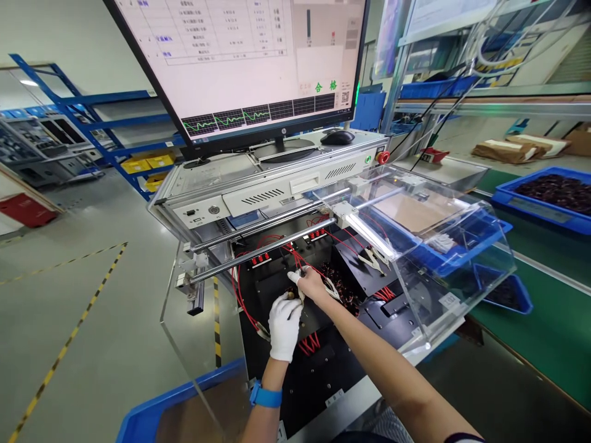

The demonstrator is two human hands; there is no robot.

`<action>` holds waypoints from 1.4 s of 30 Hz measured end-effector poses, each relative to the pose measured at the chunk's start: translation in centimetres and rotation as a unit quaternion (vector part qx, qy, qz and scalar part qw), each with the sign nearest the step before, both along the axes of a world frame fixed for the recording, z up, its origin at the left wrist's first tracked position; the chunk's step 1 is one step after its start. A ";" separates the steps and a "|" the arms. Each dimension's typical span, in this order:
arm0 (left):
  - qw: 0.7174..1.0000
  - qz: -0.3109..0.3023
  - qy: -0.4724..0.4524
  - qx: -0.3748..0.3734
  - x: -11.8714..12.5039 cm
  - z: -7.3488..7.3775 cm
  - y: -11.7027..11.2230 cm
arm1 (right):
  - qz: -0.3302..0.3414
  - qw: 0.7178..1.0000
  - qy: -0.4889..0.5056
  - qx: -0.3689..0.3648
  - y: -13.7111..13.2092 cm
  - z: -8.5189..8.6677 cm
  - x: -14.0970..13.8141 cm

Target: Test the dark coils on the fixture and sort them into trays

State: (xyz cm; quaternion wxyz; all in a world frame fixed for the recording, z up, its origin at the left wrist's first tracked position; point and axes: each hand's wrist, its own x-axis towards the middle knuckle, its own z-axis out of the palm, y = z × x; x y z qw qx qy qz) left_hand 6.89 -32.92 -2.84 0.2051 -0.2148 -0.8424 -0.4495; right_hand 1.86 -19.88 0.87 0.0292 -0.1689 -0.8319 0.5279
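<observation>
My left hand (284,326), in a white glove with a blue wristband, has its fingers curled around a small dark part on the black test bed (318,369). My right hand (310,284), with white finger cots, pinches a metal clip on a red wire (240,298) just above that part. A pile of small dark wound parts (342,289) lies right of my hands. More clips (372,258) rest on the bed further right.
A clear acrylic cover (438,246) stands raised to the right. A monitor (240,67) and mouse (337,137) sit atop the tester. Blue bins (545,197) with dark parts line the green bench on the right; another blue bin (152,418) is at lower left.
</observation>
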 end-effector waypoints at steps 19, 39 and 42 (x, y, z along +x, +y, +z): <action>0.985 0.043 -0.100 0.135 0.9 -1.8 0.1 | -0.017 0.978 0.089 -0.187 5.4 -4.0 1.2; 0.986 0.032 -0.105 0.122 0.5 -2.2 -0.2 | -0.170 0.827 0.141 -0.518 -1.1 -2.2 2.7; 0.989 0.021 -0.090 0.114 0.6 -2.1 -0.3 | -0.162 0.832 0.142 -0.512 -0.7 -2.4 2.5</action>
